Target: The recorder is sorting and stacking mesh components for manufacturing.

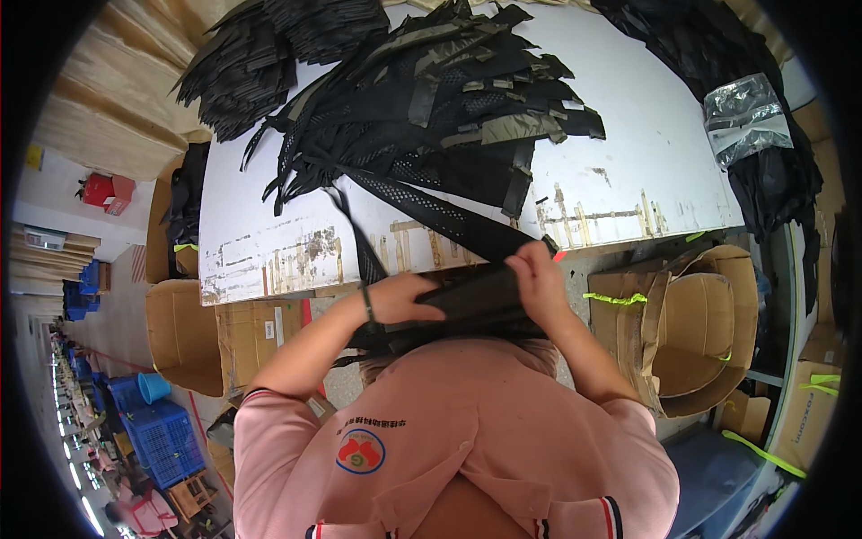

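While the right hand (539, 280) grasps the right end of the black fabric piece (478, 301), the left hand (400, 299) lies against its left part; whether that one grips, I cannot tell. The piece spans the space between both hands, just beside the near edge of the desk (646, 148).

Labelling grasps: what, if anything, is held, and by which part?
The right hand grips the black fabric near its upper right edge. The left hand lies over its left part; whether it grips cannot be told.
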Tool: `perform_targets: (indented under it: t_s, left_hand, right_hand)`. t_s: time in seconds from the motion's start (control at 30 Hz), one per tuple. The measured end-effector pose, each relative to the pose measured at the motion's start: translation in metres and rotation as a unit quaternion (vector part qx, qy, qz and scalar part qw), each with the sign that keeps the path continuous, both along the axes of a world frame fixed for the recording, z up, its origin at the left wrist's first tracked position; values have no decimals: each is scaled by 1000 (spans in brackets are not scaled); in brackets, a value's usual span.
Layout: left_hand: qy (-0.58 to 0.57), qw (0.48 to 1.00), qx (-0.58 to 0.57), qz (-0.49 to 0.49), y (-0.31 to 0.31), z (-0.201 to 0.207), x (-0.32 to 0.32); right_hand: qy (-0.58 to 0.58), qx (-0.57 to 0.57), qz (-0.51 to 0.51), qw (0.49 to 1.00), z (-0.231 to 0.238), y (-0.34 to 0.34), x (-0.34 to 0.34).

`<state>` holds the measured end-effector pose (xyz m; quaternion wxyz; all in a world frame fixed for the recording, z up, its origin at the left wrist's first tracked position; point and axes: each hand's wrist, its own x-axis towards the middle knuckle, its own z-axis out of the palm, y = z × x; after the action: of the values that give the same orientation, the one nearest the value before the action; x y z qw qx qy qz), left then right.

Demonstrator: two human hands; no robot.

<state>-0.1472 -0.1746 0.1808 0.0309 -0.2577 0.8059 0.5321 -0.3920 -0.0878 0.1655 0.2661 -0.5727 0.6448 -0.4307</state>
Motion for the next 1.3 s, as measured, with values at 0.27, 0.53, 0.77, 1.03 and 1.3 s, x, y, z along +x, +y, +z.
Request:
perform_targets:
  t_s: [0.27,0.53,0.77,1.03,1.3]
  left_hand:
    - [-159,984,-71,-30,38,-72,45]
    - [48,943,-320,79,14,-10,-44]
    - [152,939,-282,126,-5,-9,-85]
    - [132,967,-65,207,-9,-4,-85]
    - [130,974,-66,176,-15,-8,-76]
  right_hand:
    - [175,192,-85,962,-51,59,-52]
    - [-462,249,-66,848,-31,11,-49]
    - [-332,46,-26,942,14,0,-9]
    - [208,-140,34,967,14,-19,-13]
    - [199,-70,129,969,30,-33,-20]
